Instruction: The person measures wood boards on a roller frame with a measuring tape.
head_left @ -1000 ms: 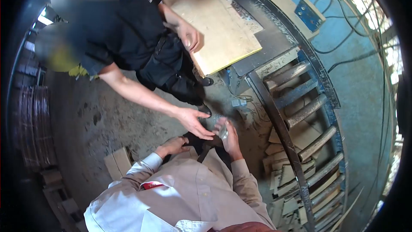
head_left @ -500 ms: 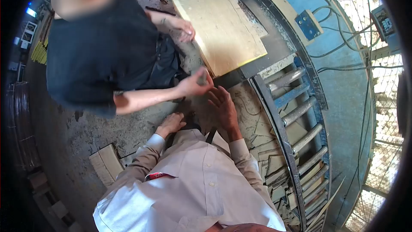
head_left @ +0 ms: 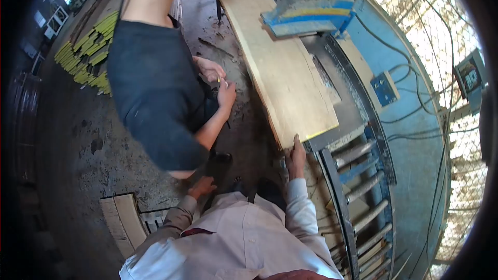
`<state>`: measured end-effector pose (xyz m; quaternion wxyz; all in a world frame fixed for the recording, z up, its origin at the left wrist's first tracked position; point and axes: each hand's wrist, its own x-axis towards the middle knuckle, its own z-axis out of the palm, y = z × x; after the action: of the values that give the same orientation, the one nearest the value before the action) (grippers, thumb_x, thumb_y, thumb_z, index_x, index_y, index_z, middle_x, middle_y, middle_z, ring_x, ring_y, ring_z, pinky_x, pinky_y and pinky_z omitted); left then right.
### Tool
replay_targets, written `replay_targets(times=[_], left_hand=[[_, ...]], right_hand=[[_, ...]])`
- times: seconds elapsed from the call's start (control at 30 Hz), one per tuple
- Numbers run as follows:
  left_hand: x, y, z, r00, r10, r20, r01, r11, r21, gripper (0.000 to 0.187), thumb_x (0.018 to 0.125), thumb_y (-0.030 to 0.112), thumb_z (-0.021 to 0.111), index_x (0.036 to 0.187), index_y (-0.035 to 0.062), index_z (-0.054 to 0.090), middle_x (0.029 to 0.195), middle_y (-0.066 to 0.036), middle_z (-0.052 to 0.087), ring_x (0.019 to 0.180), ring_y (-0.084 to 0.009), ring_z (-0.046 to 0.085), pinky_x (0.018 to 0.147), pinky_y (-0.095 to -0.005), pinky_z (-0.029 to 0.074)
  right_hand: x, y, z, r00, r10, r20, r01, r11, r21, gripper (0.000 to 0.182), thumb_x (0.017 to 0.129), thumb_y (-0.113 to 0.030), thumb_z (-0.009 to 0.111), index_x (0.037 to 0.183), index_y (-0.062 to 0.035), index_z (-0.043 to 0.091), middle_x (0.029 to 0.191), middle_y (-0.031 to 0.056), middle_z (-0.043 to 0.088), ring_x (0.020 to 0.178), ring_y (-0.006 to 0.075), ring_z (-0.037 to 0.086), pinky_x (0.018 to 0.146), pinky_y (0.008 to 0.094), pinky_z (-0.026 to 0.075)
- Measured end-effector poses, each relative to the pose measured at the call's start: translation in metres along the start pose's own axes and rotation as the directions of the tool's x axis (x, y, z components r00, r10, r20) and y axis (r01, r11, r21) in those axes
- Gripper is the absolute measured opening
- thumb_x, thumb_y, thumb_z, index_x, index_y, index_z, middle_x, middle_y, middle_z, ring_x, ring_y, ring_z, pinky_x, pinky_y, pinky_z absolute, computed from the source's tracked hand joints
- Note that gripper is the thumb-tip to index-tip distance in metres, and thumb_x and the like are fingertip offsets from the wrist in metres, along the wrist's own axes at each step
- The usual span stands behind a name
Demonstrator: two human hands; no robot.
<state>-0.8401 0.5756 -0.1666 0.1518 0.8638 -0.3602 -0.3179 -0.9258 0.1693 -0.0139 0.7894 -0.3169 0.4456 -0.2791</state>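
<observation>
A long pale wooden board [head_left: 282, 78] lies on the dark machine table [head_left: 345, 80], its near end marked by a yellow edge. At the near corner of that end is my right hand [head_left: 296, 159], closed on the board's edge with a digit on top; its other fingers are partly hidden. My left hand [head_left: 203, 186] hangs low beside my waist, fingers apart and holding nothing. A co-worker in a dark shirt [head_left: 155, 93] stands left of the board, both hands together around something small that I cannot make out.
A roller conveyor [head_left: 363, 192] runs from the machine table toward the lower right. Above the board sits a blue and yellow guard [head_left: 311, 13]. Yellow-edged strips [head_left: 91, 54] are piled at the upper left, and flat pieces [head_left: 123, 223] lie on the floor at lower left.
My right hand has gone from free air to the board's near corner. The co-worker's hands have drawn back from near mine and come together. The view has shifted, showing more of the board.
</observation>
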Motion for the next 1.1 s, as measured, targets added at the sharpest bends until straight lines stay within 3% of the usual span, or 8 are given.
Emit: replay_targets(times=[0.1,0.2,0.3,0.37,0.6,0.67,0.9,1.1], left_hand=[[-0.002,0.001,-0.002,0.993,-0.103,0.055,0.102,0.995,0.015,0.044,0.087,0.038,0.07,0.11,0.0009,0.069,0.111,-0.025,0.069,0.104,-0.0435,0.066,0.089,-0.0509,0.052],[-0.001,0.003,0.002,0.986,-0.156,0.061,0.156,0.988,0.013,0.045,0.089,0.041,0.07,0.107,-0.0004,0.069,0.11,-0.024,0.069,0.105,-0.0421,0.066,0.091,-0.051,0.052],[-0.002,0.002,0.007,0.986,-0.165,0.012,0.166,0.984,-0.06,0.042,0.088,0.042,0.071,0.1,0.0014,0.072,0.1,-0.024,0.071,0.097,-0.0421,0.068,0.084,-0.0514,0.054],[0.001,-0.001,0.013,0.982,-0.171,0.077,0.178,0.979,-0.096,0.04,0.087,0.043,0.071,0.095,0.0034,0.073,0.097,-0.024,0.071,0.093,-0.043,0.069,0.079,-0.0509,0.054],[0.014,-0.023,0.024,0.985,-0.153,0.076,0.164,0.97,-0.181,0.042,0.09,0.044,0.067,0.093,0.0021,0.074,0.097,-0.025,0.071,0.093,-0.0415,0.069,0.079,-0.0491,0.054],[0.021,-0.029,0.027,0.98,-0.138,-0.143,0.129,0.989,-0.071,0.042,0.092,0.042,0.064,0.093,0.0009,0.074,0.091,-0.023,0.072,0.088,-0.0389,0.071,0.079,-0.0472,0.054],[0.028,-0.014,-0.002,0.93,-0.368,-0.012,0.338,0.867,-0.366,0.041,0.095,0.04,0.061,0.091,0.0006,0.074,0.084,-0.018,0.073,0.08,-0.0356,0.072,0.077,-0.0456,0.055],[0.042,-0.107,0.042,0.969,-0.168,-0.179,0.163,0.986,-0.041,0.045,0.095,0.043,0.058,0.093,0.0014,0.075,0.094,-0.022,0.073,0.092,-0.0378,0.071,0.082,-0.0499,0.054]], right_hand=[[0.003,-0.001,-0.001,0.998,0.001,0.065,-0.006,0.997,0.08,0.034,0.098,-0.038,0.068,0.096,-0.0042,0.061,0.077,0.0,0.05,0.068,0.0119,0.046,0.062,0.0326,0.042],[0.005,-0.009,-0.017,0.995,-0.031,0.093,0.056,0.957,-0.284,0.037,0.098,-0.038,0.067,0.104,-0.0015,0.063,0.079,0.0015,0.055,0.071,0.0113,0.052,0.06,0.0309,0.043],[0.038,0.018,-0.042,0.797,-0.48,0.366,0.591,0.497,-0.636,0.041,0.099,-0.04,0.065,0.104,0.0005,0.066,0.074,0.0001,0.054,0.067,0.0102,0.053,0.056,0.029,0.042],[0.038,0.013,-0.035,0.98,-0.131,0.149,0.178,0.913,-0.366,0.045,0.099,-0.044,0.065,0.101,0.0012,0.068,0.07,-0.0023,0.052,0.062,0.0088,0.051,0.053,0.0284,0.041],[0.033,0.002,-0.036,0.987,-0.074,0.144,0.134,0.876,-0.464,0.048,0.1,-0.041,0.065,0.11,0.0059,0.067,0.094,0.0066,0.067,0.072,0.0114,0.058,0.061,0.0275,0.049],[0.037,0.007,-0.042,0.987,-0.05,0.155,0.114,0.891,-0.44,0.05,0.1,-0.041,0.065,0.114,0.0066,0.066,0.096,0.0081,0.067,0.073,0.0124,0.06,0.063,0.0285,0.05],[0.052,0.023,-0.05,0.974,-0.087,0.209,0.158,0.924,-0.349,0.055,0.103,-0.046,0.057,0.128,0.0039,0.058,0.117,0.0115,0.066,0.1,0.0199,0.065,0.085,0.0355,0.054],[0.022,-0.01,0.009,0.999,0.033,0.028,-0.034,0.999,0.042,0.07,0.103,-0.055,0.051,0.144,0.002,0.045,0.142,0.0136,0.054,0.125,0.0293,0.055,0.103,0.0431,0.048]])
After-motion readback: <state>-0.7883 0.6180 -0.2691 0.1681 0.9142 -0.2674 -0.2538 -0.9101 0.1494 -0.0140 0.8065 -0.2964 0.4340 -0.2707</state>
